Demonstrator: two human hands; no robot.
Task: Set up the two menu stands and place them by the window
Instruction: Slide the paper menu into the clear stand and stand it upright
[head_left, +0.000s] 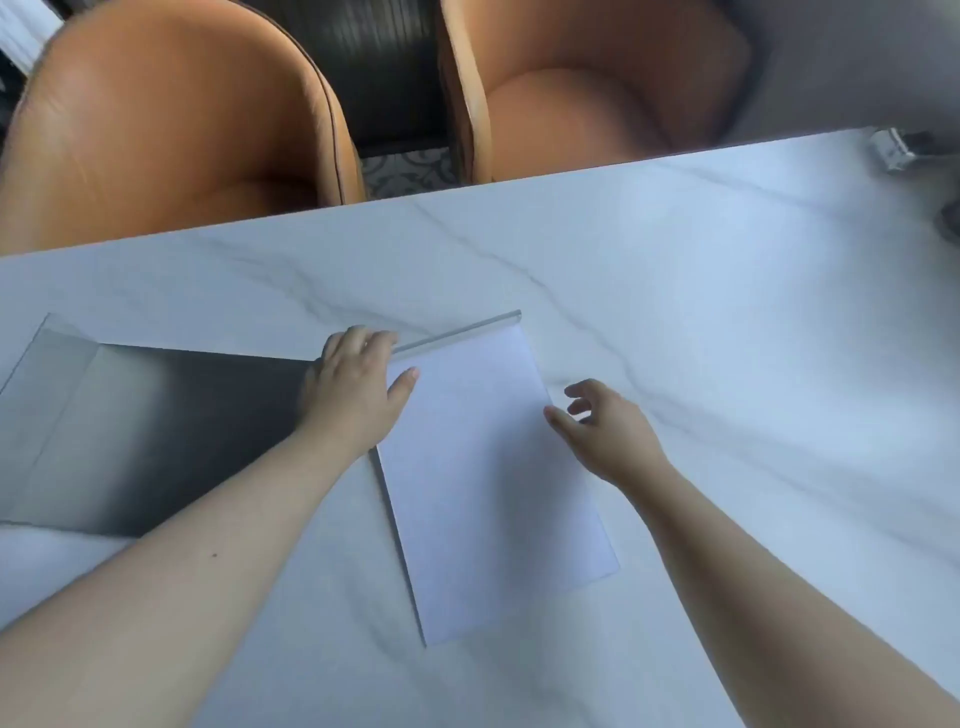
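Note:
A clear acrylic menu stand (488, 467) with a white sheet inside lies flat on the white marble table (701, 312), its thick clear base edge at the far end. My left hand (353, 389) rests on the stand's far left corner, fingers curled over the base edge, thumb on the sheet. My right hand (602, 421) hovers at the stand's right edge with fingers spread, holding nothing. A second flat stand (145, 431) with a dark grey sheet lies to the left, partly under my left forearm.
Two orange leather chairs (171, 130) (597, 88) stand tucked against the table's far edge. A small clear object (891, 148) sits at the far right corner, next to a dark shape cut off by the frame.

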